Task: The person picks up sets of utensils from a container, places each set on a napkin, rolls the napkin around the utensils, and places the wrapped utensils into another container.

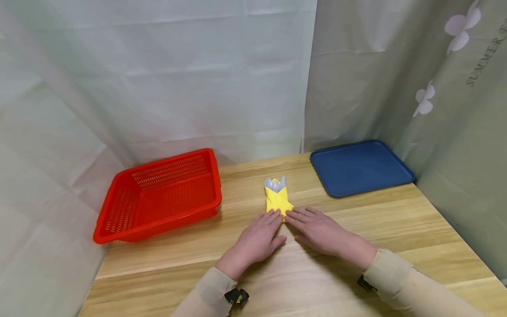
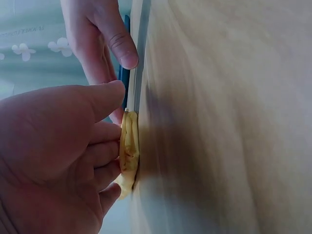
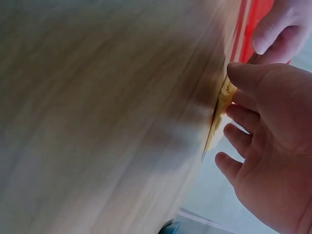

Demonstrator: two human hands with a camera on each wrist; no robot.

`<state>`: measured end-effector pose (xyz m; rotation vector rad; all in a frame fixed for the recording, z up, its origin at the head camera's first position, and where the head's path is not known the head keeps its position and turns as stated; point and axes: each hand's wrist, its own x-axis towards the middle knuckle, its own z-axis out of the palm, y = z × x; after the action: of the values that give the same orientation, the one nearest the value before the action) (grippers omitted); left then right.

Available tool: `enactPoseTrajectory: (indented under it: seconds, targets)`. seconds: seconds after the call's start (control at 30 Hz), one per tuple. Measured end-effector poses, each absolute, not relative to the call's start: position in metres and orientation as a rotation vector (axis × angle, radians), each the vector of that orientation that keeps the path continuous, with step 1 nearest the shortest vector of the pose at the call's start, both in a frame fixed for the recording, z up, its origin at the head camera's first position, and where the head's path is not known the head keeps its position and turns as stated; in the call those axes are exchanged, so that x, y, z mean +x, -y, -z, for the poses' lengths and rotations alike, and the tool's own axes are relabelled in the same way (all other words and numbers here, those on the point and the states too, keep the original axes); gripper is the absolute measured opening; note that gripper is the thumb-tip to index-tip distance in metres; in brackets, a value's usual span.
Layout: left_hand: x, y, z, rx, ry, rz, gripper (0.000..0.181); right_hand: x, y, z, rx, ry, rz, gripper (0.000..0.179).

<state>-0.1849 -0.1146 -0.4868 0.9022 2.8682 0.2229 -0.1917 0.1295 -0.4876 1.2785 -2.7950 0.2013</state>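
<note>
A yellow napkin [image 1: 277, 200] lies folded around a set of pale plastic cutlery in the middle of the table. The tops of a spoon [image 1: 268, 182], a fork [image 1: 275, 184] and a knife [image 1: 282, 182] stick out at its far end. My left hand [image 1: 259, 235] rests its fingertips on the near left end of the napkin. From the right, my right hand [image 1: 321, 230] touches the near right corner with fairly straight fingers. In the left wrist view the napkin's folded layers [image 2: 129, 146] show edge-on under the left fingertips.
To the left stands a red perforated basket [image 1: 215, 187] with nothing in it. A blue tray [image 1: 362, 169] lies at the back right corner of the wooden table [image 1: 396, 229]. Pale curtains [image 1: 190, 79] hang close behind the table and along both sides.
</note>
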Motion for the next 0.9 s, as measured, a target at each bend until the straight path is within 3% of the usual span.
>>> enactPoseTrajectory:
  seconds: [0.47,0.9]
  targets:
    - [-0.212,0.12,0.48,0.933,-2.889,-0.109,0.076,-0.197,-0.123,0.482,1.29,2.788,-0.211,0.049]
    - [-0.242,0.12,0.486,0.815,-2.926,-0.101,0.086,-0.198,-0.121,0.482,1.288,2.762,-0.201,0.051]
